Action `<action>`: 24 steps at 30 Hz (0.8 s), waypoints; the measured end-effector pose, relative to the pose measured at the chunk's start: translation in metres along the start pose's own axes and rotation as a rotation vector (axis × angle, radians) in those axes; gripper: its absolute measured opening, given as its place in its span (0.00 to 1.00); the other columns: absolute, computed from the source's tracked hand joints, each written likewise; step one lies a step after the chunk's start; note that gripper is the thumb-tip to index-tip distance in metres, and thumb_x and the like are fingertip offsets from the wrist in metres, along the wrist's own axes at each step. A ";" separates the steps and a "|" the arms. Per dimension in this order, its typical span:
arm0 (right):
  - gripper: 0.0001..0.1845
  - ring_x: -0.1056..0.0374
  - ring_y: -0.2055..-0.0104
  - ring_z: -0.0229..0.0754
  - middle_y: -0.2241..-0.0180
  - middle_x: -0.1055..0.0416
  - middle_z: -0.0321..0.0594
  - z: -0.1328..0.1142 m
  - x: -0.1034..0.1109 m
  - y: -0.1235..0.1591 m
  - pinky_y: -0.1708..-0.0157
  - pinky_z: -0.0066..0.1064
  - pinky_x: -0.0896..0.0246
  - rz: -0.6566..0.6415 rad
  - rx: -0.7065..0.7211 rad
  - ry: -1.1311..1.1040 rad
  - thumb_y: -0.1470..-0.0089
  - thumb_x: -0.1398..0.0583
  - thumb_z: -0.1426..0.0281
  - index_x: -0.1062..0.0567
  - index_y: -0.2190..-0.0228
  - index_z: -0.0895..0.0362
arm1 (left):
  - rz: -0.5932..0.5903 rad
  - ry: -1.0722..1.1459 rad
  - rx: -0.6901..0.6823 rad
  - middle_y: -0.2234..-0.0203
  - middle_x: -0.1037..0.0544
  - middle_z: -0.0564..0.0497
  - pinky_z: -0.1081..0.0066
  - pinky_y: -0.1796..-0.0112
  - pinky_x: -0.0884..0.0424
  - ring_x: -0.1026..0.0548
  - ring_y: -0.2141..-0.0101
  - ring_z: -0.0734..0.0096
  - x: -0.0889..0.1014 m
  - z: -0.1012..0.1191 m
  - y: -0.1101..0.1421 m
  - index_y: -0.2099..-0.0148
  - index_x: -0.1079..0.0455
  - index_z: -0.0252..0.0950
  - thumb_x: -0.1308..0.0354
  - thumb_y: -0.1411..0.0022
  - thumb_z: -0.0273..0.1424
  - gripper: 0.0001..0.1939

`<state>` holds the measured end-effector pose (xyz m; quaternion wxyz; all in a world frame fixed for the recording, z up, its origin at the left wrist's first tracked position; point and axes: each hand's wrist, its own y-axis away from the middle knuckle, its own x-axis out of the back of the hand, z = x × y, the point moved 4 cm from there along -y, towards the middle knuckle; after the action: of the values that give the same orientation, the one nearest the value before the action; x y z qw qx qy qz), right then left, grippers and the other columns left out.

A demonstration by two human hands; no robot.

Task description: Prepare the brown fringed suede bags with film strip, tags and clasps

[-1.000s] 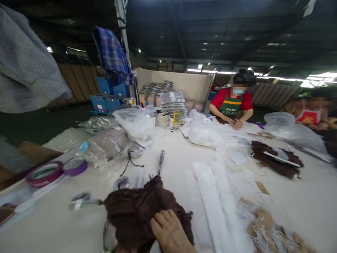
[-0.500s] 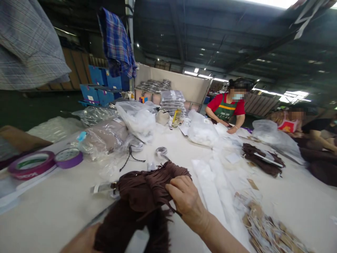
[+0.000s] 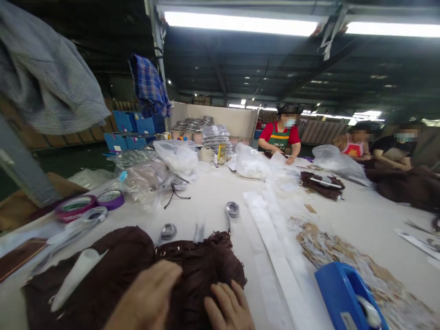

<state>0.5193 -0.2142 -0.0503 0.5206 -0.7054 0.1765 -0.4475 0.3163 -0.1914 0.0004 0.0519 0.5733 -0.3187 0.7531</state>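
Observation:
A dark brown soft bag [image 3: 197, 256] with small gold-coloured rings lies on the table close in front of me. My right hand [image 3: 229, 305] rests on its lower right part, fingers stretched out and slightly apart. Over its left side is my left hand [image 3: 146, 293], smeared by motion, so its finger grip is unclear. Left of it spreads another dark brown piece [image 3: 103, 261], with a rolled translucent white sheet [image 3: 75, 277] on top. Two coiled grey straps, one left [image 3: 168, 231] and one right [image 3: 232, 210], lie just beyond the bag.
A blue tape dispenser [image 3: 347, 298] stands at the front right beside a heap of string tags [image 3: 343, 252]. White padding strips [image 3: 271, 243] run down the table's middle. Tape rolls [image 3: 75, 208] and plastic-wrapped goods [image 3: 147, 176] sit left. Co-workers [image 3: 279, 140] work across the table.
The brown fringe that my right hand pinched and lifted is now down on the table, and that hand has spread over the bag. My left hand has moved right. The view has levelled.

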 end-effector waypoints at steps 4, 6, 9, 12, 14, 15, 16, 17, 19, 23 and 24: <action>0.16 0.33 0.61 0.45 0.64 0.27 0.40 0.021 0.019 0.008 0.58 0.39 0.42 -0.252 -0.107 0.016 0.54 0.48 0.80 0.31 0.64 0.53 | -0.100 -0.042 0.003 0.47 0.32 0.46 0.65 0.53 0.34 0.33 0.48 0.59 -0.057 0.075 0.018 0.44 0.37 0.41 0.49 0.45 0.30 0.24; 0.13 0.34 0.65 0.44 0.68 0.28 0.37 0.025 0.023 0.008 0.63 0.35 0.41 -0.337 -0.156 -0.007 0.56 0.47 0.83 0.32 0.70 0.54 | -0.152 0.025 0.207 0.45 0.35 0.42 0.61 0.51 0.35 0.37 0.46 0.58 -0.068 0.079 0.016 0.42 0.40 0.35 0.48 0.46 0.31 0.27; 0.11 0.37 0.71 0.42 0.74 0.32 0.36 0.018 0.028 0.012 0.70 0.33 0.45 -0.353 -0.138 0.005 0.57 0.46 0.83 0.35 0.77 0.54 | -0.246 0.191 0.349 0.46 0.34 0.41 0.59 0.48 0.38 0.38 0.45 0.57 -0.063 0.067 0.012 0.45 0.37 0.32 0.44 0.49 0.35 0.29; 0.10 0.41 0.74 0.41 0.77 0.35 0.36 0.006 0.039 0.023 0.72 0.32 0.49 -0.274 -0.041 0.004 0.56 0.47 0.82 0.36 0.78 0.55 | -0.234 0.328 0.287 0.46 0.34 0.41 0.59 0.47 0.40 0.38 0.45 0.57 -0.053 0.057 0.016 0.45 0.36 0.34 0.41 0.52 0.36 0.30; 0.10 0.43 0.76 0.40 0.79 0.37 0.36 0.000 0.048 0.031 0.74 0.32 0.52 -0.199 0.039 0.009 0.54 0.49 0.81 0.37 0.79 0.55 | -0.192 0.333 0.275 0.45 0.36 0.41 0.59 0.45 0.41 0.39 0.45 0.58 -0.051 0.053 0.024 0.44 0.38 0.33 0.42 0.53 0.30 0.31; 0.11 0.44 0.77 0.40 0.79 0.38 0.36 -0.003 0.052 0.034 0.74 0.32 0.54 -0.161 0.077 0.019 0.52 0.50 0.81 0.37 0.80 0.55 | -0.183 0.304 0.273 0.45 0.36 0.42 0.59 0.45 0.41 0.39 0.45 0.59 -0.052 0.054 0.029 0.44 0.39 0.33 0.44 0.53 0.27 0.31; 0.12 0.45 0.77 0.39 0.80 0.39 0.36 -0.006 0.056 0.037 0.75 0.32 0.55 -0.125 0.111 0.033 0.50 0.51 0.81 0.37 0.80 0.56 | -0.186 0.258 0.261 0.44 0.36 0.43 0.59 0.44 0.42 0.40 0.44 0.60 -0.053 0.057 0.032 0.43 0.39 0.34 0.46 0.53 0.24 0.32; 0.14 0.45 0.78 0.39 0.81 0.39 0.36 -0.008 0.059 0.038 0.75 0.31 0.56 -0.090 0.139 0.049 0.48 0.52 0.81 0.37 0.81 0.56 | -0.195 0.196 0.240 0.44 0.37 0.44 0.60 0.44 0.42 0.40 0.44 0.62 -0.054 0.062 0.034 0.42 0.40 0.34 0.48 0.53 0.22 0.32; 0.17 0.46 0.78 0.38 0.82 0.40 0.36 -0.013 0.061 0.039 0.76 0.31 0.57 -0.032 0.163 0.080 0.46 0.53 0.81 0.37 0.82 0.57 | -0.222 0.036 0.216 0.43 0.38 0.45 0.62 0.45 0.41 0.41 0.43 0.62 -0.055 0.074 0.031 0.41 0.42 0.34 0.52 0.52 0.18 0.33; 0.21 0.49 0.80 0.38 0.84 0.44 0.36 -0.020 0.054 0.038 0.76 0.32 0.60 0.097 0.147 0.100 0.45 0.55 0.83 0.39 0.85 0.58 | -0.255 -0.250 0.308 0.43 0.39 0.41 0.60 0.52 0.34 0.37 0.47 0.57 -0.058 0.087 0.001 0.40 0.45 0.32 0.56 0.51 0.14 0.34; 0.22 0.51 0.80 0.39 0.85 0.45 0.36 -0.021 0.051 0.039 0.76 0.32 0.61 0.133 0.133 0.098 0.46 0.55 0.84 0.39 0.86 0.58 | -0.252 -0.276 0.332 0.44 0.38 0.40 0.60 0.54 0.33 0.36 0.48 0.56 -0.059 0.085 -0.009 0.40 0.45 0.32 0.57 0.50 0.14 0.33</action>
<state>0.5382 -0.2779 -0.0610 0.5856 -0.6331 0.2181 -0.4568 0.4113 -0.2133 -0.0367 0.0063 0.7063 -0.1206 0.6975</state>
